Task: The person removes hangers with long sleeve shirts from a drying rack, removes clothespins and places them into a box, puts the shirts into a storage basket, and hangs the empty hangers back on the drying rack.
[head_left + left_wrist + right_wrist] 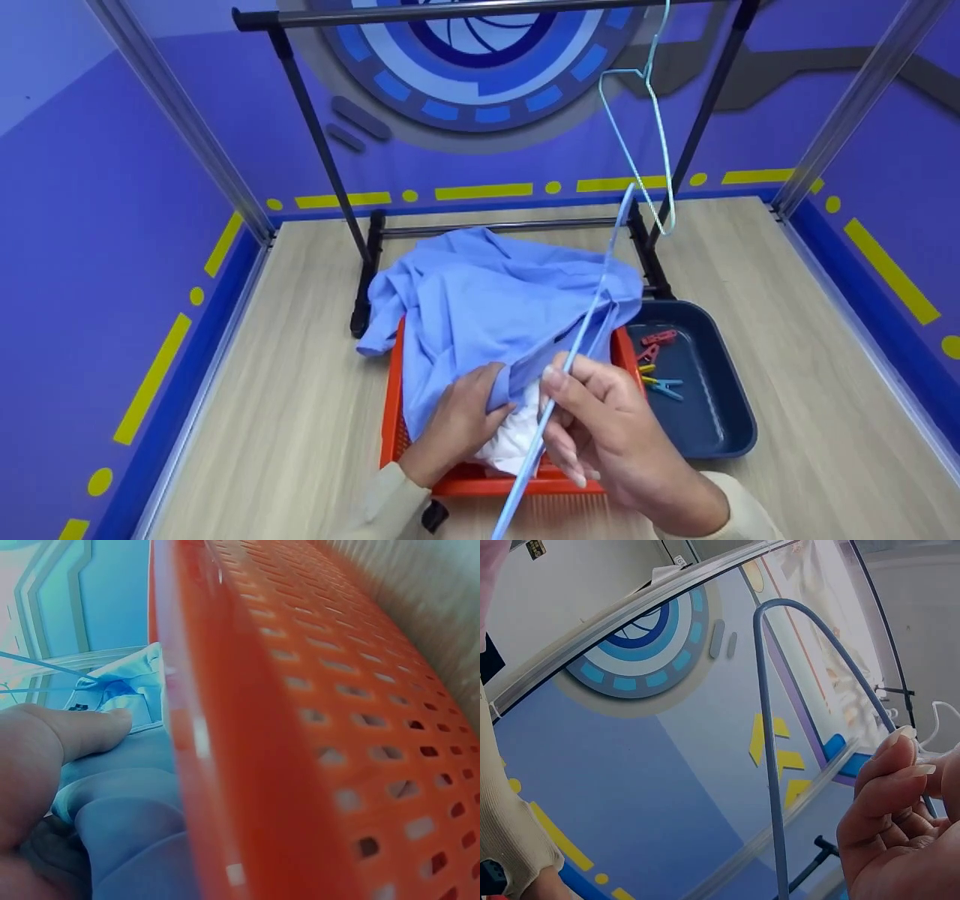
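A light-blue clothes hanger (514,495) is pinched between the thumb and fingers of my right hand (611,431), slanting edge-on across the head view. In the right wrist view, the bent end of the hanger (767,705) stands beyond the right hand (900,817). My left hand (461,412) grips the folded edge of a blue shirt (472,300), thumb on top. The shirt is heaped over a red perforated basket (391,397). White cloth (514,442) shows beneath it between my hands. In the left wrist view, the left thumb (97,731) presses on the blue fabric beside the basket wall.
A black garment rack (315,135) stands behind the basket, with another pale-blue hanger (660,127) on its right side. Right of the basket lies a dark tray (697,360) holding several red, yellow and blue clothespins (660,337). Purple walls enclose the wooden surface (300,375).
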Motion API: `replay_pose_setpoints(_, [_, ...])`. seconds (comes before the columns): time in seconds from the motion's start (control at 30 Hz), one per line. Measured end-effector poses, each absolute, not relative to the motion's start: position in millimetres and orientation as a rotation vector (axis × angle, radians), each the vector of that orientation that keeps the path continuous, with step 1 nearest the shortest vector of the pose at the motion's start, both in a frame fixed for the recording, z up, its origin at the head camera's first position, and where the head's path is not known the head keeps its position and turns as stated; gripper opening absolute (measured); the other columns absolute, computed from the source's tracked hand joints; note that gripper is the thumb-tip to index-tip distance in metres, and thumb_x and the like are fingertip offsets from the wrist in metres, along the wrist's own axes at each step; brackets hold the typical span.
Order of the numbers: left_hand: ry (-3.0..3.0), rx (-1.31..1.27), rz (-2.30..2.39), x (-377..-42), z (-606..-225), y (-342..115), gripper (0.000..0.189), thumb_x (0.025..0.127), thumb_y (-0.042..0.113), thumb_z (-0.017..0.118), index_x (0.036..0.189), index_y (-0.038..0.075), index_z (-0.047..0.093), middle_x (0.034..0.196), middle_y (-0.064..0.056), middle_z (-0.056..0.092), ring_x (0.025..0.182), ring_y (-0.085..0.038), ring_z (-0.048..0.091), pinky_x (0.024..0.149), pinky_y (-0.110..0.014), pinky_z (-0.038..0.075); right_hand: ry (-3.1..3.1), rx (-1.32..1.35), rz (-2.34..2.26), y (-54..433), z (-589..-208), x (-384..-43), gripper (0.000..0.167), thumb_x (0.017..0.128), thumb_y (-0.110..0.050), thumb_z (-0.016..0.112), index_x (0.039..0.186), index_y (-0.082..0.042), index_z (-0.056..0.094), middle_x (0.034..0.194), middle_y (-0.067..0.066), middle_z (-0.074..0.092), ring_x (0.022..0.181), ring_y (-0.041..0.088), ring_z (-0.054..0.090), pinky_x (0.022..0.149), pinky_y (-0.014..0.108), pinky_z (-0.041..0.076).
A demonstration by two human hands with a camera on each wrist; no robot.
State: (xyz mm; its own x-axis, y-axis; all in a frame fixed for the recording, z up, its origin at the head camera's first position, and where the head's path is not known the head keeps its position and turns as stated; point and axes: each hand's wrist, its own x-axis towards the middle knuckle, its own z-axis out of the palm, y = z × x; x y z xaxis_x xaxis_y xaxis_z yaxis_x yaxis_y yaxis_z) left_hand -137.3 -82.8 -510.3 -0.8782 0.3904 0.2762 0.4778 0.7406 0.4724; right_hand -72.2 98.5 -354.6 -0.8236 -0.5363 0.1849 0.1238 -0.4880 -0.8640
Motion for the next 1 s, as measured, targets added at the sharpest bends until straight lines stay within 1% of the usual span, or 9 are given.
replay_pose_setpoints(0.13, [-2.799,-0.694,-0.83,-136.8,-509.4,-82.2,0.044,0.086,0.019,0.073,0.124,0.006,0.054,0.108,-0.007,0.066,0.096,-0.02,0.063,0.089,-0.037,0.055,1.305,-0.655,-2.321,97.9,-354.2,-72.4,0.023,0.106,-0.01,0.03,0.093,-0.007,0.05,0.062,0.002,0.047,0.044,0.015,0.041,0.034,0.026,0.028])
replay_pose_setpoints(0.3, [-2.825,-0.678,-0.83,-136.5,-508.9,-81.3,0.045,0.086,0.021,0.073,0.123,0.007,0.054,0.109,-0.006,0.066,0.096,-0.019,0.063,0.09,-0.037,0.054,1.311,-0.728,-2.325,98.7,-352.8,-73.6,0.025,0.105,-0.007,0.028,0.093,-0.006,0.049,0.061,0.008,0.043,0.042,0.02,0.038,0.032,0.029,0.024])
replay_pose_setpoints(0.43, [-2.803,-0.685,-0.817,-137.4,-511.2,-81.5,0.044,0.084,0.021,0.074,0.122,0.008,0.055,0.107,-0.006,0.066,0.095,-0.02,0.063,0.088,-0.037,0.055,1.32,-0.739,-2.312,99.9,-352.0,-79.5,0.025,0.105,-0.007,0.029,0.091,-0.007,0.049,0.061,0.005,0.045,0.043,0.017,0.041,0.034,0.032,0.025])
replay_pose_setpoints(0.6, [-2.773,-0.704,-0.791,-139.3,-514.2,-81.7,0.041,0.083,0.021,0.076,0.117,0.009,0.056,0.102,-0.005,0.067,0.091,-0.02,0.065,0.081,-0.037,0.055,1.419,-0.712,-2.23,102.3,-355.4,-93.2,0.025,0.105,-0.01,0.032,0.086,-0.007,0.047,0.059,0.001,0.045,0.044,0.013,0.043,0.034,0.029,0.027])
replay_pose_setpoints(0.67, [-2.781,-0.705,-0.799,-139.2,-513.9,-81.5,0.041,0.083,0.021,0.076,0.117,0.01,0.056,0.102,-0.004,0.067,0.091,-0.02,0.064,0.081,-0.037,0.055,1.477,-0.705,-2.164,104.9,-357.3,-99.0,0.025,0.105,-0.013,0.033,0.084,-0.008,0.047,0.058,-0.001,0.043,0.044,0.011,0.043,0.034,0.026,0.028])
replay_pose_setpoints(0.83, [-2.821,-0.698,-0.849,-138.7,-512.3,-80.8,0.043,0.085,0.021,0.074,0.121,0.01,0.055,0.106,-0.004,0.066,0.094,-0.017,0.063,0.086,-0.036,0.055,1.59,-0.694,-2.033,113.8,-362.0,-111.8,0.025,0.105,-0.018,0.036,0.084,-0.01,0.047,0.058,-0.005,0.039,0.045,0.008,0.041,0.037,0.024,0.029])
replay_pose_setpoints(0.9, [-2.835,-0.692,-0.854,-138.8,-512.0,-80.9,0.043,0.085,0.022,0.074,0.122,0.01,0.055,0.106,-0.003,0.066,0.094,-0.017,0.063,0.086,-0.036,0.055,1.677,-0.667,-1.998,117.4,-364.1,-117.9,0.027,0.105,-0.021,0.037,0.083,-0.009,0.047,0.058,-0.005,0.038,0.045,0.008,0.04,0.038,0.023,0.028])
replay_pose_setpoints(1.0, [-2.846,-0.686,-0.848,-138.8,-511.6,-81.9,0.041,0.085,0.022,0.074,0.12,0.012,0.055,0.104,-0.003,0.066,0.092,-0.017,0.063,0.084,-0.036,0.055,1.845,-0.579,-1.944,123.2,-367.5,-129.9,0.032,0.105,-0.026,0.04,0.08,-0.007,0.046,0.055,-0.005,0.035,0.045,0.006,0.038,0.04,0.021,0.029])
